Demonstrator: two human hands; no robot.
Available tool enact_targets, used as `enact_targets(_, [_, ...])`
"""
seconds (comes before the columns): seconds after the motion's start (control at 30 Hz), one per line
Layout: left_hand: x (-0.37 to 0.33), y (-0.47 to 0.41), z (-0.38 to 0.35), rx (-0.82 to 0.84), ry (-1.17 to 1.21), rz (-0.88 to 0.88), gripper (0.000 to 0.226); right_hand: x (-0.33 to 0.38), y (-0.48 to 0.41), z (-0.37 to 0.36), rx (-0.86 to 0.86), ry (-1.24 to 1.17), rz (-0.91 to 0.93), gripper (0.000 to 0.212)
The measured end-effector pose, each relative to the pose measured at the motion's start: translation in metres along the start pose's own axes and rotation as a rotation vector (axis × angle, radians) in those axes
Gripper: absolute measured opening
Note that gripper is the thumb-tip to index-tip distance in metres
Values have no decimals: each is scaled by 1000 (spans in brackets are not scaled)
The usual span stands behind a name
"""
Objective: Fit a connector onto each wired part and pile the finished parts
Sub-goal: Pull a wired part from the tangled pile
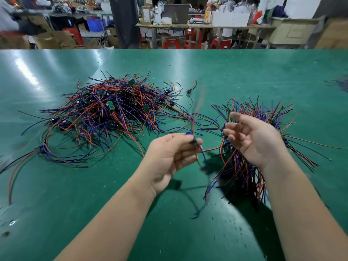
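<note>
Here we have two bare arms in shot: the left forearm (116,213) and the right forearm (297,204), both uncovered right down to the bottom edge. We see the left hand (169,157) and the right hand (258,140) bare as well, wrists uncovered, palms faintly creased.

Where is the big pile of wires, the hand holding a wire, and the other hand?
big pile of wires (113,110), head view, middle of the tangle.
left hand (169,153), head view, middle of the hand, pinching a wire (201,152).
right hand (258,140), head view, middle of the hand.
</note>
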State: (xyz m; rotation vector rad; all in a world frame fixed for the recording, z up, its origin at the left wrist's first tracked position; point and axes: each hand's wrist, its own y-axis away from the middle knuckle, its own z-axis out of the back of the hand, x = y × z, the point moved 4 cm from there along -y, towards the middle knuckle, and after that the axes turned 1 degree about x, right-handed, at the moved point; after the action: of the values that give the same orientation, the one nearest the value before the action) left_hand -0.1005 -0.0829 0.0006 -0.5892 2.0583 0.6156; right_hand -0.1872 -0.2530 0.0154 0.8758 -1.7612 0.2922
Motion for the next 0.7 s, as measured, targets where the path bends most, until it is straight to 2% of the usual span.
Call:
enact_targets(0.07, [-8, 0, 1, 36, 178, -10, 27, -8, 2, -8, 118, 170, -17, 17])
enact_targets(0.13, [-14, 1, 3, 93, 319, -27, 20, -17, 6, -15, 267, 368, -17, 18])
enact_targets(0.23, [-14, 2, 8, 82, 387, -29, 15, -27, 17, -28, 583, 564, -34, 31])
enact_targets(0.3, [-11, 2, 10, 75, 428, -6, 17, -28, 25, -35, 791, 575, -7, 43])
enact_targets(0.37, [-12, 2, 8, 101, 467, -12, 17, -27, 32, -41, 936, 461, 25, 53])
enact_targets(0.43, [-15, 3, 5, 123, 532, -35, 14, -27, 33, -47, 919, 367, 91, 52])
enact_targets(0.53, [-18, 3, 4, 80, 573, -64, 11, -31, 28, -53, 713, 283, 178, 45])
enact_targets(0.6, [-18, 4, 3, 77, 552, -60, 13, -34, 27, -56, 627, 274, 208, 44])
enact_targets(0.7, [-12, 5, 1, 82, 420, -19, 11, -38, 29, -59, 585, 216, 206, 41])
